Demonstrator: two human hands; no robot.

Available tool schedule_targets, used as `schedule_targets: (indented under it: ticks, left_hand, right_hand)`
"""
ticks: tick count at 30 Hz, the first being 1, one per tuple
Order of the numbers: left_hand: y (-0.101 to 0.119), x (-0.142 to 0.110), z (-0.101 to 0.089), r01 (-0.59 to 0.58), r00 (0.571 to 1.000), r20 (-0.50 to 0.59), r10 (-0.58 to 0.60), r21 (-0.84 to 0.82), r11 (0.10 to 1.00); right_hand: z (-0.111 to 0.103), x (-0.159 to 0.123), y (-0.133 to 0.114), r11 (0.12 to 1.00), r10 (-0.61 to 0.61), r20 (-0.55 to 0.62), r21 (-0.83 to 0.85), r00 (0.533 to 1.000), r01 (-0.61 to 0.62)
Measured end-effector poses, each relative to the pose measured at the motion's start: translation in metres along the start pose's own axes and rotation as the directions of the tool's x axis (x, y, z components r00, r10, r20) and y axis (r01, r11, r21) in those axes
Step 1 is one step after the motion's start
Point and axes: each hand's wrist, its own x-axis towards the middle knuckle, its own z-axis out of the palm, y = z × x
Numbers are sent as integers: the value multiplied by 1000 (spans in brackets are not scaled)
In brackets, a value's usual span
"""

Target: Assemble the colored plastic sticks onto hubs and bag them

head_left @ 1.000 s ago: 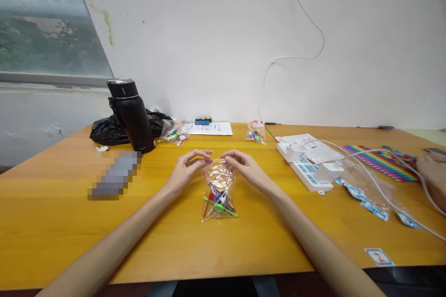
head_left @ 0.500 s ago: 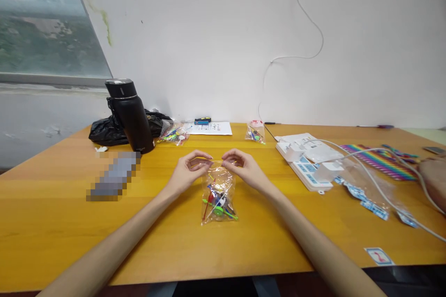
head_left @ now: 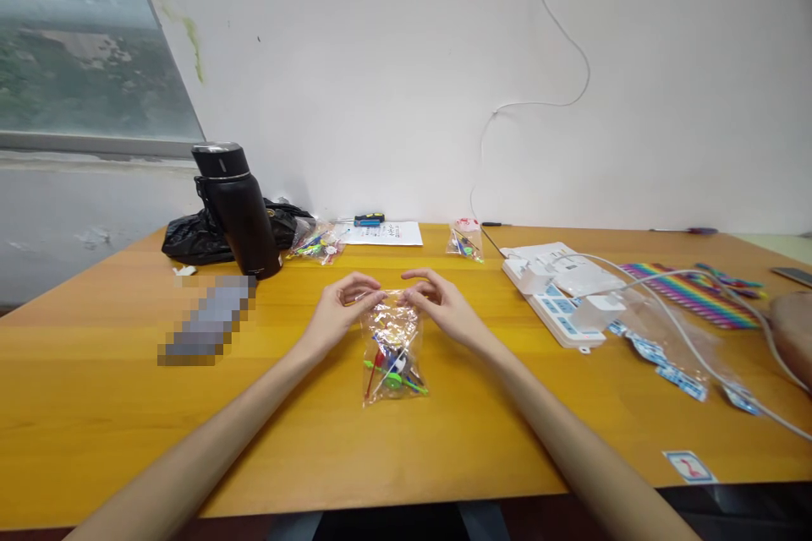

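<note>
A clear plastic bag (head_left: 394, 355) of small coloured parts hangs or rests in front of me, its top edge between my two hands. Red, blue, green and white pieces show through its lower half. My left hand (head_left: 342, 307) pinches the top left corner between thumb and fingers. At the top right corner my right hand (head_left: 442, 304) grips the bag with thumb and curled fingers, the index finger lifted a little off it. Whether the bag's bottom touches the table cannot be made out.
A black bottle (head_left: 238, 215) stands at the left before a black plastic bag (head_left: 190, 243). Two more parts bags, one a small bag (head_left: 465, 242), lie at the back near a paper sheet (head_left: 386, 233) and screwdriver (head_left: 369, 220). At right are a power strip (head_left: 564, 317), cables and another person's hand (head_left: 792, 334).
The bag has shifted slightly left and up, and its upper film looks more crumpled. My right index finger has lifted away a little. The other person's hand has moved slightly.
</note>
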Motion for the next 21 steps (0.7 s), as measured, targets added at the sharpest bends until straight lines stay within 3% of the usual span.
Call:
schedule_targets:
  ticks: [2,5,7,9,12,14,16,19,21]
  left_hand:
    - [2,1,-2,-5,998,-62,4,-23,1000]
    - [4,2,-4,-7,990,-143,-1,-60,998]
    - [5,1,-4,-7,986,-167,-5,-70,998]
    - [5,1,-3,-26,985,-173,15,-61,998]
    - [3,1,-3,-99,972,-216,93,-17,995]
    - [2,1,-2,-132,956,-262,135,29,991]
    - [1,0,-1,-158,955,-242,172,75,985]
    - [-2,-5,5,-195,979,-38,200,117,974]
    - [-5,-10,11,-169,981,112,156,119,978]
  right_hand:
    - [0,-1,1,993,82,62,80,995,-87]
    - [4,-5,1,972,124,271,160,954,-172]
    - [9,-8,0,974,108,382,142,918,-174]
    - [13,-9,0,983,104,389,102,915,-155]
    - [11,-5,5,991,95,245,70,965,-115]
    - [8,0,12,995,82,83,48,993,-86]
    - [4,5,20,998,62,-85,30,994,-60]
    - [4,8,27,999,40,-228,31,973,-34]
    - [8,5,25,999,18,-215,54,976,-6]
